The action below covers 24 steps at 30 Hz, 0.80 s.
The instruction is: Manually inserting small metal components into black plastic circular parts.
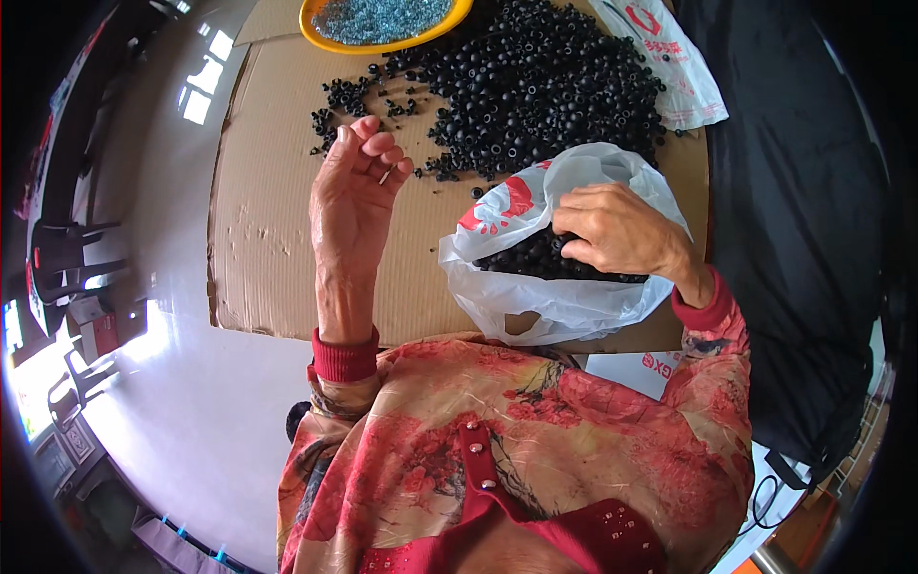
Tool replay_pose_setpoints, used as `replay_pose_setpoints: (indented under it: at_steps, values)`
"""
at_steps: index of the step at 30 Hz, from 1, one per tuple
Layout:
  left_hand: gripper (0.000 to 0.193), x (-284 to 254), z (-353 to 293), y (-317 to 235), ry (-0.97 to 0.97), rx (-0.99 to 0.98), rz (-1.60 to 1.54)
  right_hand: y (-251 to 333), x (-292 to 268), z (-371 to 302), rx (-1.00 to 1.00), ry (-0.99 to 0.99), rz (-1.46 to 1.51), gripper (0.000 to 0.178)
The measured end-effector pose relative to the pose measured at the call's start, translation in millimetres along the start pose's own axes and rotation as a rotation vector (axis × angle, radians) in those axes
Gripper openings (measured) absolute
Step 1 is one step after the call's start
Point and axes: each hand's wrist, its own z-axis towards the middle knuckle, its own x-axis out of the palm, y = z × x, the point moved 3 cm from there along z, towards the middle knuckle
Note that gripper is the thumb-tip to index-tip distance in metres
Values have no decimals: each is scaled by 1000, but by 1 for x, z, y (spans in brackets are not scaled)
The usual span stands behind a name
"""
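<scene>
My left hand (356,196) is raised over the cardboard with the palm turned up. Its fingers are loosely curled and apart, and I see nothing held in them; a thin shiny band shows on one finger. My right hand (622,230) reaches over the mouth of a white plastic bag (521,311) with red print. Black beads (521,256) fill the bag's opening. The right fingers are bent closed just above these beads, and whatever they hold is hidden. Beyond both hands spreads a large pile of black beads (545,86), with smaller clusters (346,94) near my left fingertips.
Under everything lies a flat cardboard sheet (263,239). A yellow-rimmed dish (316,40) of bluish clear beads stands at the far edge. Another white plastic bag (693,86) lies at the far right, beside black cloth (794,210). Chairs (72,258) stand on the left.
</scene>
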Motion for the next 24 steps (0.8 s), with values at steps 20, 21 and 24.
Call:
replay_pose_setpoints:
  at_steps: [20, 21, 24]
  values:
    - [19, -39, -12, 43, -238, -127, 356, -84, 33, 117, -53, -207, -470, 11]
    - [19, -40, -12, 43, -237, -130, 368, -83, 31, 118, -80, -232, -459, 11]
    - [19, -36, -7, 44, -203, -125, 347, -75, 11, 113, -117, -349, -126, 11]
